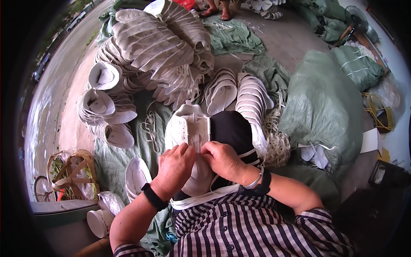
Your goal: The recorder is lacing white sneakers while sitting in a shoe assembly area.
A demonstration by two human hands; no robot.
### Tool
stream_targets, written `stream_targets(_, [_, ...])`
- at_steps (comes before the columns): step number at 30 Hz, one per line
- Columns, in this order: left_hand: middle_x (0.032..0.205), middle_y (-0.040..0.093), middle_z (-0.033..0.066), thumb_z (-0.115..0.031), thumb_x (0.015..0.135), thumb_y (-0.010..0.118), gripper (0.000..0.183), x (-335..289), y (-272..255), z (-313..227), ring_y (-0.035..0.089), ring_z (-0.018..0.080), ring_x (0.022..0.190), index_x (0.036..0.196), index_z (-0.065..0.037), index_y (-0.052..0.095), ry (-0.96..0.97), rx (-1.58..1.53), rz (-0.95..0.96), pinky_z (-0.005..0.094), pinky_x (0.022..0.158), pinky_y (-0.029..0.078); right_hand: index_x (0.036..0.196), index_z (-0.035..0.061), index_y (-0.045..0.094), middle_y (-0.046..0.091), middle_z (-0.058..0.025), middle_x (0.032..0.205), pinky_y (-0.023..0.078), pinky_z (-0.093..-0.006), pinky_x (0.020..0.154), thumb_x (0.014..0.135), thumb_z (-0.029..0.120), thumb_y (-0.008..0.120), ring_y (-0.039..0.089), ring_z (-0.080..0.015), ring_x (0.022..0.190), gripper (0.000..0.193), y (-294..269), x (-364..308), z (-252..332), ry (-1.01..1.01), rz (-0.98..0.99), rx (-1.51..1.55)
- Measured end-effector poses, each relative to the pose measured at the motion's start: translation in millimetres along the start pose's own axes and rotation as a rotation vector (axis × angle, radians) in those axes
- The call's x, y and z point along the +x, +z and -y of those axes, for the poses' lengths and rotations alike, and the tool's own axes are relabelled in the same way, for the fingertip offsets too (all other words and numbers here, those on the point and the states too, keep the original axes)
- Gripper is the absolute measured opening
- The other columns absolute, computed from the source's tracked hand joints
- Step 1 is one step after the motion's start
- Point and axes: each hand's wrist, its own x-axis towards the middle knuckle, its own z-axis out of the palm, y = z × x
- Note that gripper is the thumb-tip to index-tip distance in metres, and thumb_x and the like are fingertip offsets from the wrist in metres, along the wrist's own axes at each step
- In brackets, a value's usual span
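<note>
A white shoe upper (pixel 195 124) lies across my lap over dark cloth (pixel 233 128), its heel opening pointing away from me. My left hand (pixel 174 166) is closed on the left side of its lacing area, fingertips pinched together. Opposite it, my right hand (pixel 226 162) pinches at the right side of the same area. What lies between the fingertips of either hand is too small to make out. A thin white lace hangs below my right hand beside the toe. Several white laces (pixel 205 198) lie across my lap near my waist.
Stacked white shoe uppers (pixel 154 43) pile up ahead on green sheeting (pixel 115 167). More nested uppers (pixel 250 98) and a heap of laces (pixel 276 141) lie right of centre. A bulging green sack (pixel 323 107) stands at right. A woven basket (pixel 79 173) sits at left. Another person's feet (pixel 218 13) show far ahead.
</note>
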Motion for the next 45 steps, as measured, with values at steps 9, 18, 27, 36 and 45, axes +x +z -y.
stream_targets(9, [0.075, 0.057, 0.0118, -0.01, 0.082, 0.06, 0.01, -18, -19, 17, 0.06, 0.0259, 0.066, 0.087, -0.003, 0.054, -0.297, -0.328, -0.232, 0.0359, 0.056, 0.047, 0.09, -0.0002, 0.061, 0.064, -0.0104, 0.068, 0.048, -0.0324, 0.056, 0.081, 0.012, 0.064, 0.062, -0.0218, 0.06, 0.015, -55, -5, 12, 0.155, 0.289, -0.118])
stream_targets(18, [0.062, 0.059, 0.0046, -0.025, 0.093, 0.055, 0.028, -17, -17, 14, 0.055, 0.0104, 0.052, 0.081, 0.001, 0.057, -0.536, -0.881, 0.18, 0.0234, 0.047, 0.044, 0.09, -0.0007, 0.064, 0.058, -0.0013, 0.057, 0.043, -0.0236, 0.046, 0.083, 0.014, 0.064, 0.053, -0.0074, 0.047, 0.016, -51, 1, 14, 0.339, 0.346, 0.02])
stream_targets(27, [0.058, 0.05, -0.0003, -0.019, 0.089, 0.055, 0.018, -77, -76, 33, 0.045, 0.0087, 0.045, 0.078, -0.004, 0.055, -0.585, -1.597, -0.039, 0.0239, 0.049, 0.044, 0.082, -0.0033, 0.064, 0.055, -0.0166, 0.119, 0.044, -0.0209, 0.043, 0.084, 0.008, 0.056, 0.053, -0.009, 0.056, 0.014, -146, -16, 13, 0.023, 0.459, 1.026])
stream_targets(36, [0.07, 0.038, -0.0017, -0.017, 0.094, 0.05, 0.022, -264, -154, 221, 0.039, 0.0078, 0.06, 0.114, -0.008, 0.056, -0.315, -1.499, -1.307, 0.028, 0.068, 0.047, 0.126, 0.0, 0.04, 0.049, -0.0103, 0.118, 0.037, -0.0188, 0.045, 0.095, 0.009, 0.043, 0.041, -0.0059, 0.059, 0.032, -360, -129, -20, -0.328, -0.498, 1.559])
stream_targets(45, [0.069, 0.039, -0.0037, -0.017, 0.093, 0.051, 0.025, -488, -225, 347, 0.038, 0.0053, 0.059, 0.116, -0.008, 0.057, -1.042, -0.847, -1.661, 0.0246, 0.062, 0.042, 0.14, 0.0024, 0.028, 0.037, -0.0127, 0.143, 0.041, -0.0204, 0.065, 0.097, 0.012, 0.042, 0.047, -0.008, 0.074, 0.047, -538, -301, -67, -0.008, -1.251, 0.938])
